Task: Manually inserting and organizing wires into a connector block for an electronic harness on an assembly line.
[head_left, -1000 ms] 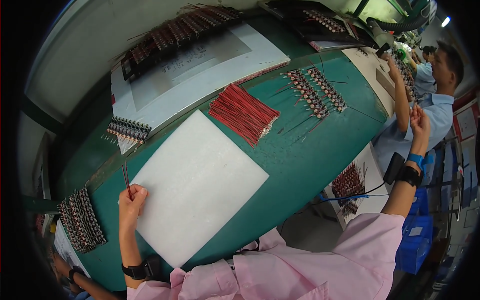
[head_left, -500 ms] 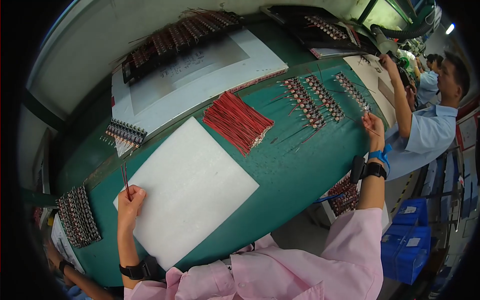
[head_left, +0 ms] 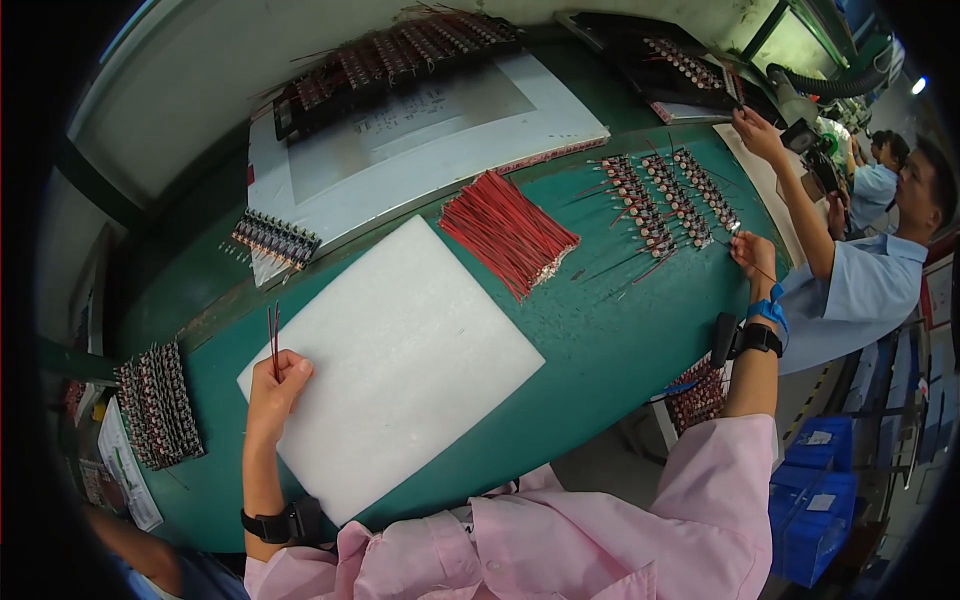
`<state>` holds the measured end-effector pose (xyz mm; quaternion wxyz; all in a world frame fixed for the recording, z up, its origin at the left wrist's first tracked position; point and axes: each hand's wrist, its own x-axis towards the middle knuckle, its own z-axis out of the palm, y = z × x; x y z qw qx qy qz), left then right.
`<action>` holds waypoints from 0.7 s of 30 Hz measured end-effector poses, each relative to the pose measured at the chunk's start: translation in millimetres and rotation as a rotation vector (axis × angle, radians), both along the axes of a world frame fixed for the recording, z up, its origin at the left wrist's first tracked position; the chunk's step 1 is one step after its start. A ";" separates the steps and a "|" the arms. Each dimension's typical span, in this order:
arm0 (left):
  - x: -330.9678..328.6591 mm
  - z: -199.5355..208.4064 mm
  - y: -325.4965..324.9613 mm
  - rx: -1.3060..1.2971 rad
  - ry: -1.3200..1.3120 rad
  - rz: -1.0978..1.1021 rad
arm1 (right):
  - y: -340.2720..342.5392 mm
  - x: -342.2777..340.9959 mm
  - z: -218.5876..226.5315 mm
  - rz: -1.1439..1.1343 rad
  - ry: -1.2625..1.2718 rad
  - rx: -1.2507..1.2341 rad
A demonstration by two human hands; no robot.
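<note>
My left hand (head_left: 277, 398) is closed in a pinch around a few thin dark red and black wires (head_left: 274, 335), which stand up over the left edge of a white foam sheet (head_left: 400, 365). At the far right of the green table, my right hand (head_left: 755, 257) has its fingertips closed on the near end of a strip of small circuit boards (head_left: 705, 188). That strip lies beside two similar board strips (head_left: 640, 205), with loose wires sticking out around them. Between the foam sheet and the strips rests a thick bundle of red wires (head_left: 508, 235).
Stacked board strips (head_left: 160, 408) lie at the left, and another board group (head_left: 275, 240) sits on the corner of a white panel (head_left: 420, 140). A black tray of wired boards (head_left: 400, 55) is at the back. A co-worker (head_left: 850, 270) is at the right, near blue bins (head_left: 815, 500).
My right hand and the strip at its fingertips have shifted left, closer to the two other strips. The left hand still pinches the wires. The whole view has shifted slightly.
</note>
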<state>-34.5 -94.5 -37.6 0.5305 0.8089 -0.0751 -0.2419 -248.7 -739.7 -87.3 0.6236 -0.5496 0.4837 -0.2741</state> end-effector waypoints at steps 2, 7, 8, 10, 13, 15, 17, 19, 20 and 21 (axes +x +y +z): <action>-0.1 -0.9 1.6 -0.006 0.001 -0.020 | -2.7 -16.2 -2.3 0.005 -0.013 -0.049; -6.6 7.2 17.9 -0.050 -0.040 -0.008 | 53.2 -32.7 3.8 -0.003 -0.284 -0.023; -8.2 11.3 20.4 -0.090 -0.043 -0.006 | 61.3 -36.3 6.1 -0.010 -0.280 -0.025; -12.2 16.8 25.0 -0.128 -0.043 -0.010 | 74.7 -40.4 9.2 -0.025 -0.391 -0.028; -20.8 27.5 33.6 -0.167 -0.077 -0.063 | 94.4 -30.0 19.7 -0.013 -0.457 -0.039; -25.0 26.9 37.2 -0.167 -0.079 -0.073 | 105.1 -20.0 24.4 0.019 -0.469 -0.074; -27.7 26.5 41.6 -0.172 -0.086 -0.082 | 114.3 -9.7 24.7 0.014 -0.440 -0.085; -29.5 23.7 47.7 -0.174 -0.087 -0.082 | 122.8 0.5 27.2 0.010 -0.383 -0.108; -30.3 21.7 50.5 -0.174 -0.087 -0.083 | 127.1 4.0 27.1 0.014 -0.384 -0.113; -30.6 20.2 52.6 -0.174 -0.087 -0.083 | 131.2 7.1 25.6 0.026 -0.341 -0.158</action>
